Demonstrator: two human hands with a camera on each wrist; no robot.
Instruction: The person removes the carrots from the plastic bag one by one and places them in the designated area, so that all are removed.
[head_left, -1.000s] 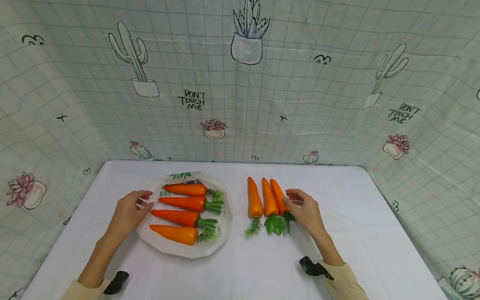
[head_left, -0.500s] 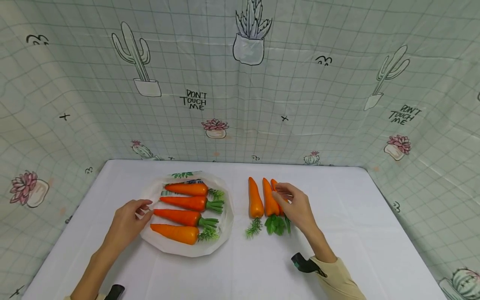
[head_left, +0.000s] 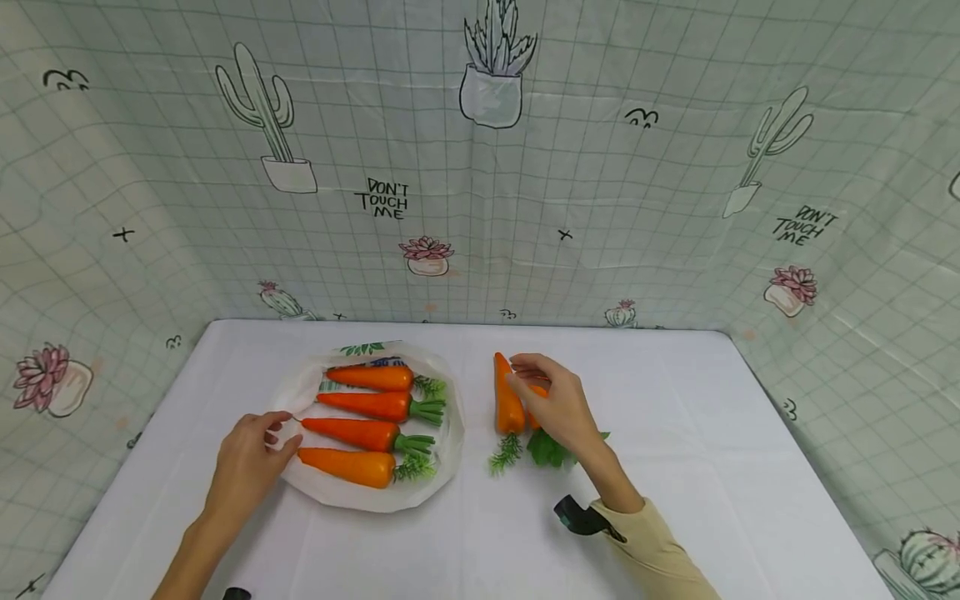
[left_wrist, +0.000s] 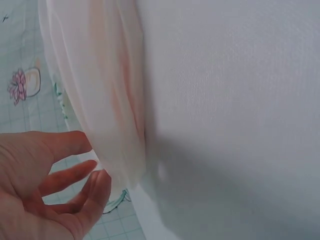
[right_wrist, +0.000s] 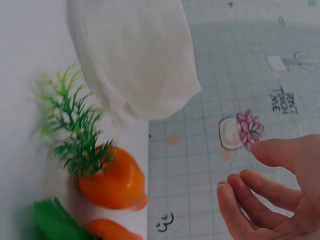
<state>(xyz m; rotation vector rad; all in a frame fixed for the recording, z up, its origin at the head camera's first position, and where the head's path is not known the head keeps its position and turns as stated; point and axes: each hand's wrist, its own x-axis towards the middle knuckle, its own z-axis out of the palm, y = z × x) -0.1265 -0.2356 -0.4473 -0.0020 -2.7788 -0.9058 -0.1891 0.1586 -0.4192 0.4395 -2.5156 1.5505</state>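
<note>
In the head view, a white plastic bag (head_left: 450,467) with its rim folded down lies open on the left, holding several orange carrots (head_left: 356,432) with green tops. My left hand (head_left: 247,467) is at the bag's left rim; thumb and fingers are parted, and the left wrist view shows the fingertips against the bag's edge. My right hand (head_left: 558,408) hovers over the loose carrots on the right, fingers relaxed around nothing. One loose carrot (head_left: 508,404) shows almost whole. Beside it, a leafy carrot (head_left: 536,418) is partly covered by the hand, and a third is mostly hidden.
A white tabletop (head_left: 480,542) carries everything. Behind and at both sides hangs a grid-patterned curtain (head_left: 525,192) printed with cacti and words. A black wrist camera (head_left: 579,517) sits at the right sleeve.
My right hand has moved left from the rightmost loose carrot to above the middle and left ones. My left hand has slid slightly toward me along the bag's rim. The carrots look unmoved.
</note>
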